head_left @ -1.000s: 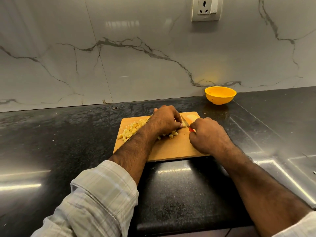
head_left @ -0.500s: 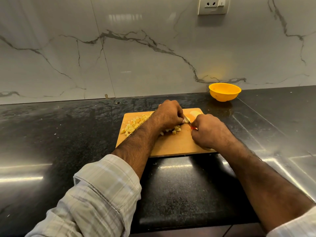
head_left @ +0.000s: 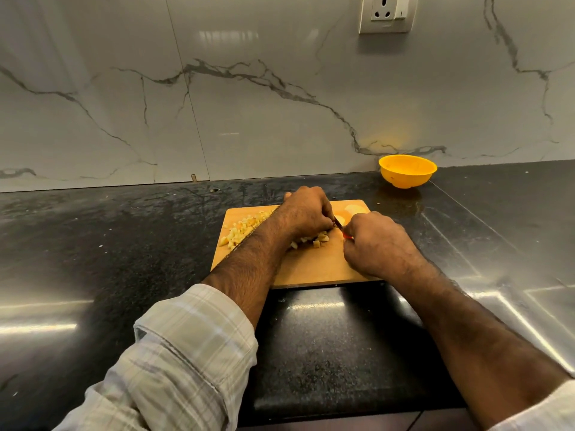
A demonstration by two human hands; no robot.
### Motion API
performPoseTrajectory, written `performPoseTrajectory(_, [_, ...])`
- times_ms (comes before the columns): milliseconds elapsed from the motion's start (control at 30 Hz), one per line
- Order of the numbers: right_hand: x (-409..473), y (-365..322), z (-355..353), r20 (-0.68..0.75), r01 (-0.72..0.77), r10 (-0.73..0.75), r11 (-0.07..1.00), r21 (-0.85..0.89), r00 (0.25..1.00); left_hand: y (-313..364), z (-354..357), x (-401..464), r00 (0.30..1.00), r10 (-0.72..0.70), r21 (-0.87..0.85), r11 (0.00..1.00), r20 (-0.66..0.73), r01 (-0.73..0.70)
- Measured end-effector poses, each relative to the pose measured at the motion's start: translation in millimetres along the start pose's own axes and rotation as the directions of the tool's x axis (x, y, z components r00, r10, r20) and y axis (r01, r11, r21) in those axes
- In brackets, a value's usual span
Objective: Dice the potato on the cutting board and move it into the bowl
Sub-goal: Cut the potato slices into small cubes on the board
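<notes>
Spreading across the frame's lower half, the dark counter [head_left: 93, 259] carries a wooden cutting board [head_left: 314, 269] at centre and a yellow bowl [head_left: 407, 171] upper right. Diced potato [head_left: 241, 231] lies left on the board. The left hand [head_left: 306, 214] curls over a potato piece; the right hand [head_left: 378, 244] grips a knife [head_left: 339, 223]. With fingertips beside the blade, a slip could nick them.

Black speckled stone bench [head_left: 93, 244], glossy with light streaks, backed by a white grey-veined marble wall [head_left: 249, 113] carrying a white socket plate [head_left: 386, 13] at upper right; plaid sleeve [head_left: 174, 362] low in front.
</notes>
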State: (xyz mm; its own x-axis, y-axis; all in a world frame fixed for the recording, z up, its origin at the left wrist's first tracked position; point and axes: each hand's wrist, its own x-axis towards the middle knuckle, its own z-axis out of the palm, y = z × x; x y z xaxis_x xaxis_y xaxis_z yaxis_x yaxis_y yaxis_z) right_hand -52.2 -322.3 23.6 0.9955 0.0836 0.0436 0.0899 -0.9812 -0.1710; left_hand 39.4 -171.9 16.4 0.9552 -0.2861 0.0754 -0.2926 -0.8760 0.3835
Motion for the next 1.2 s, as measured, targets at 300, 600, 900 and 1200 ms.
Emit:
performPoseTrajectory(300, [3, 16, 2, -0.117, 0.033, -0.014, 0.987, 0.156, 0.993, 4, 0, -5, 0.999, 0.01, 0.115, 0.993, -0.033, -0.006])
performPoseTrajectory(600, [10, 36, -2, -0.111, -0.075, 0.098, 0.978, 0.193, 0.989, 24, 18, -1, 0.991, 0.003, 0.234, 0.972, -0.136, 0.03])
performPoseTrajectory(900, [12, 33, -1, -0.033, -0.042, 0.046, 0.991, 0.125, 0.998, 4, 7, -1, 0.996, 0.006, 0.051, 0.999, -0.085, -0.002])
performPoseTrajectory(1200, [5, 23, -2, -0.062, -0.018, 0.024, 0.995, 0.101, 0.998, 6, 11, 3, 0.996, 0.019, -0.012, 1.0, -0.083, -0.021])
